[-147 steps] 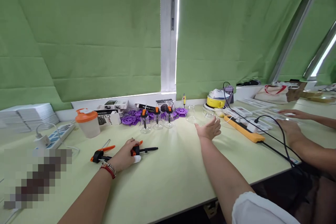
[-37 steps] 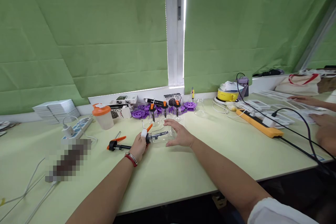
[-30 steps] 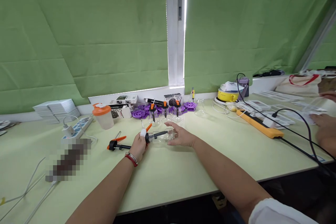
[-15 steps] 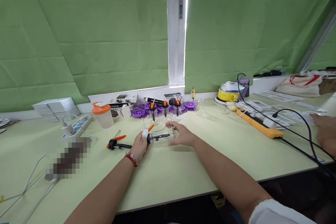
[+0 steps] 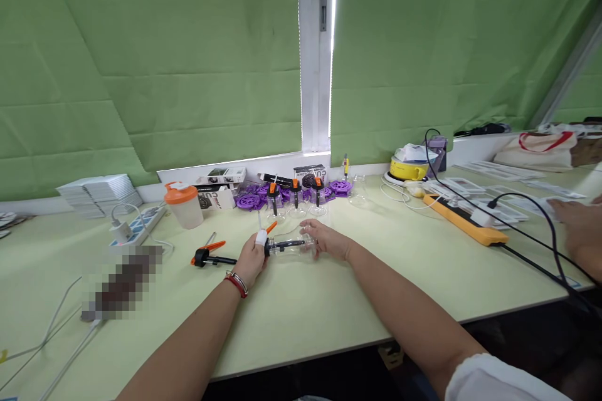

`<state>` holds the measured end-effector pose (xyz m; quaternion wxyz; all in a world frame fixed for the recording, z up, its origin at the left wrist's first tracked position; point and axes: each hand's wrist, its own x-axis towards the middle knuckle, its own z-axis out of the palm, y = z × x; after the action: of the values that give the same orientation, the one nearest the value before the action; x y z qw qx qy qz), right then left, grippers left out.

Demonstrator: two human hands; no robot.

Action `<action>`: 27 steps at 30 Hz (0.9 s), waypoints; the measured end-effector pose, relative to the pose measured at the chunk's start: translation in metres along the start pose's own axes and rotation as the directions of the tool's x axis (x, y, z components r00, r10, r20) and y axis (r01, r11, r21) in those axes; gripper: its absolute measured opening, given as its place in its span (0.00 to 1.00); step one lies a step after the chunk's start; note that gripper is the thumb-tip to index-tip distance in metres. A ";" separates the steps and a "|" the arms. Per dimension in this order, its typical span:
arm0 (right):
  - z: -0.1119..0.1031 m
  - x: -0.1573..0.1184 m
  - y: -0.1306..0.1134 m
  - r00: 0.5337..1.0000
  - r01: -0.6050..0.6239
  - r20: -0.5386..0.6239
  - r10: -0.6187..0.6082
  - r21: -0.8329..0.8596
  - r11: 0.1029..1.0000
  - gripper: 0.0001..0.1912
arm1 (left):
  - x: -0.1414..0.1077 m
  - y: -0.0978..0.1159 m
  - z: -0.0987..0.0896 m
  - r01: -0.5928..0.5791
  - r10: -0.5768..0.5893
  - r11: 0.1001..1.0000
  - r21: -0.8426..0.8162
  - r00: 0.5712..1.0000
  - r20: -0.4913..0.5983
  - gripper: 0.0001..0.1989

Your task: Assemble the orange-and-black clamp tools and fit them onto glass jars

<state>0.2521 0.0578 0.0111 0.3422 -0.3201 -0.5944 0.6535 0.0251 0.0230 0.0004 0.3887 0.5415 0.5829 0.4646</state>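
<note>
A clear glass bottle point(image 5: 296, 254) lies on its side above the table, a black pump tube point(image 5: 289, 244) running inside it. My left hand point(image 5: 252, 258) is closed round its neck end, where a black collar and a white part point(image 5: 261, 238) show. My right hand point(image 5: 326, 239) curls round the wide base end, fingers on the far side. Left of my left hand lies a loose black pump head point(image 5: 207, 258) with an orange lever point(image 5: 212, 249). Behind my hands stand three clear bottles with black and orange tops point(image 5: 295, 195).
A shaker cup with an orange lid point(image 5: 183, 205) and a white power strip point(image 5: 145, 227) are on the left. Purple reels point(image 5: 249, 202) and boxes point(image 5: 217, 199) line the back. An orange power strip point(image 5: 465, 220) with cables lies right, near another person's hand point(image 5: 580, 225).
My right hand has shifted slightly right along the bottle, and its fingers have closed in round the base end. My left hand keeps its hold on the neck end.
</note>
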 end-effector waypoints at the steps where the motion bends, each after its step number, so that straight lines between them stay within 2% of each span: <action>1: -0.002 -0.002 -0.001 0.999 0.015 0.042 -0.017 0.040 0.999 0.31 | 0.000 0.000 -0.001 0.025 -0.025 1.000 -0.016 1.000 0.000 0.28; 3: -0.004 -0.006 -0.004 0.995 0.040 0.087 -0.047 0.086 0.996 0.36 | 0.001 0.001 -0.002 0.065 -0.065 0.996 -0.058 0.998 -0.005 0.27; 5: -0.005 -0.007 -0.005 0.996 0.030 0.084 -0.037 0.083 0.996 0.35 | 0.001 0.001 -0.002 0.047 -0.048 0.996 -0.081 0.999 -0.017 0.26; 9: -0.004 0.000 0.002 0.998 -0.047 0.039 0.047 -0.017 0.999 0.25 | 0.001 -0.003 -0.001 -0.018 0.015 0.996 -0.092 0.999 -0.028 0.26; 12: -0.005 0.008 0.008 0.993 -0.117 -0.021 0.116 -0.075 0.990 0.30 | 0.003 -0.006 -0.002 -0.052 0.050 0.995 -0.088 0.999 -0.020 0.26; 14: -0.005 0.010 0.010 0.988 -0.145 -0.051 0.143 -0.052 0.988 0.32 | 0.004 -0.007 -0.003 -0.069 0.067 0.995 -0.077 0.997 -0.023 0.25; 17: -0.005 0.007 0.007 0.996 -0.088 -0.028 0.090 0.055 0.995 0.29 | 0.005 -0.006 -0.004 -0.076 0.075 0.995 -0.063 0.997 -0.026 0.25; 21: -0.007 0.000 0.004 0.997 -0.002 0.080 -0.007 0.112 0.994 0.35 | 0.006 -0.006 -0.004 -0.083 0.081 0.996 -0.041 0.995 -0.055 0.25; 25: -0.007 0.005 0.009 0.997 -0.064 0.053 0.061 0.057 0.996 0.23 | 0.006 -0.008 -0.005 -0.119 0.118 0.992 -0.029 0.992 -0.040 0.24; 27: -0.006 0.009 0.011 0.995 -0.101 0.010 0.101 0.006 0.995 0.26 | 0.006 -0.008 -0.005 -0.125 0.124 0.991 -0.036 0.992 -0.021 0.23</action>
<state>0.2517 0.0678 -0.0007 0.3068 -0.3454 -0.5771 0.6734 0.0174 0.0281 -0.0054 0.3635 0.5651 0.5427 0.5039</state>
